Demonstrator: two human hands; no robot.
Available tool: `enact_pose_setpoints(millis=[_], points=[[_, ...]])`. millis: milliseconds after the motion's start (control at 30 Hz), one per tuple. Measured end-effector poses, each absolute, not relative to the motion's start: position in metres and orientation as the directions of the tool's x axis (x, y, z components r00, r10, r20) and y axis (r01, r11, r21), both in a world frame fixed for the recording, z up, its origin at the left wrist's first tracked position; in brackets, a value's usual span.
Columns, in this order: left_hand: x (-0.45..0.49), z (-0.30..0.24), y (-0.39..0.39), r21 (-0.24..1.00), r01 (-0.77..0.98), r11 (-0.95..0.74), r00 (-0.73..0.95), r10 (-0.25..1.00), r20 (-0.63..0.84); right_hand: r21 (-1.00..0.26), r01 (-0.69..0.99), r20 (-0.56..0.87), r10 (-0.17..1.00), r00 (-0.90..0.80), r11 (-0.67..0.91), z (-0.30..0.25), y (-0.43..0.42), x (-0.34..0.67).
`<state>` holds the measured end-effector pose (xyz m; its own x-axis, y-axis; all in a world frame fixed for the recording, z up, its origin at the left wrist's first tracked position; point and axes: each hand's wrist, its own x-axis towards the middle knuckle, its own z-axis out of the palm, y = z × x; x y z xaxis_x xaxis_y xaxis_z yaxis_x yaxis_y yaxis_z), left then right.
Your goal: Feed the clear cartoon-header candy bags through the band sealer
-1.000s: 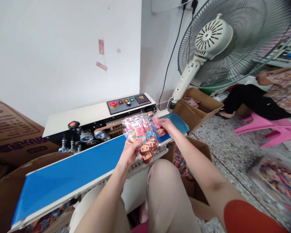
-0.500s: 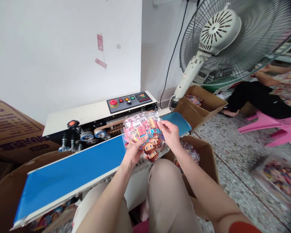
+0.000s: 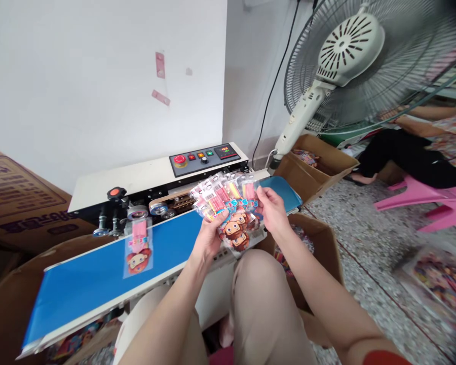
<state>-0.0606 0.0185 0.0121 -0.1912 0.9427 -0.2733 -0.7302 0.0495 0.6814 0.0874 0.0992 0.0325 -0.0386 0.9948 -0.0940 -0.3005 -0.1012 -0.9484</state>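
Observation:
My left hand (image 3: 209, 239) grips a fanned stack of clear toy packets (image 3: 228, 208) with pink cards and cartoon heads, held above the right end of a blue conveyor belt (image 3: 99, 268). My right hand (image 3: 271, 210) pinches the rightmost packet of the fan at its edge. One single packet (image 3: 138, 248) lies flat on the belt, below the sealing rollers (image 3: 137, 213) of the white sealing machine (image 3: 137, 177). The machine's control panel (image 3: 205, 157) shows a red button and a lit display.
A running pedestal fan (image 3: 349, 56) stands at the right. Open cardboard boxes (image 3: 319, 162) with more packets sit behind and below the belt's right end. Another person sits on a pink stool (image 3: 429, 197) at far right. A brown carton (image 3: 19, 203) stands left.
A single packet has appeared on the belt below the rollers, to the left. The stack in my hands has been fanned wider and raised slightly.

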Motion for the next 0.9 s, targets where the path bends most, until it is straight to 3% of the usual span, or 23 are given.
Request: enact_pose_setpoints(millis=[100,200,300,433,500,567,667,733,833,900], points=[[-0.062,0.012,0.018,0.684,-0.729,0.039,-0.199,0.943,-0.267,-0.986,-0.166,-0.02,0.989,0.146,0.005,0.015,0.12,0.1],[-0.063,0.014,0.018,0.696,-0.717,0.029,-0.209,0.944,-0.255,-0.968,0.242,0.134,0.956,0.259,0.07,-0.004,0.155,0.114],[-0.062,0.018,0.018,0.706,-0.708,0.036,-0.2,0.948,-0.248,-0.797,0.604,0.203,0.956,0.213,0.035,-0.015,0.187,0.117],[-0.061,0.022,0.018,0.721,-0.692,0.036,-0.207,0.947,-0.246,-0.639,0.769,0.141,0.987,0.077,0.031,-0.012,0.202,0.101],[-0.062,0.022,0.019,0.727,-0.686,0.034,-0.22,0.942,-0.253,-0.644,0.758,0.179,0.984,0.021,0.1,-0.006,0.193,0.092],[-0.063,0.02,0.02,0.732,-0.68,0.037,-0.225,0.94,-0.256,-0.737,0.65,0.22,0.975,-0.031,0.187,0.003,0.174,0.087],[-0.062,0.016,0.021,0.74,-0.67,0.047,-0.219,0.941,-0.258,-0.913,0.302,0.215,0.953,-0.214,0.274,0.017,0.136,0.081],[-0.061,0.014,0.022,0.743,-0.667,0.057,-0.213,0.941,-0.263,-0.95,0.12,0.244,0.926,-0.287,0.287,0.022,0.118,0.08],[-0.058,0.014,0.022,0.742,-0.667,0.068,-0.213,0.937,-0.278,-0.966,0.044,0.247,0.958,-0.144,0.256,0.017,0.117,0.087],[-0.058,0.014,0.022,0.746,-0.663,0.069,-0.219,0.934,-0.281,-0.97,0.137,0.197,0.98,-0.031,0.199,0.008,0.135,0.1]])
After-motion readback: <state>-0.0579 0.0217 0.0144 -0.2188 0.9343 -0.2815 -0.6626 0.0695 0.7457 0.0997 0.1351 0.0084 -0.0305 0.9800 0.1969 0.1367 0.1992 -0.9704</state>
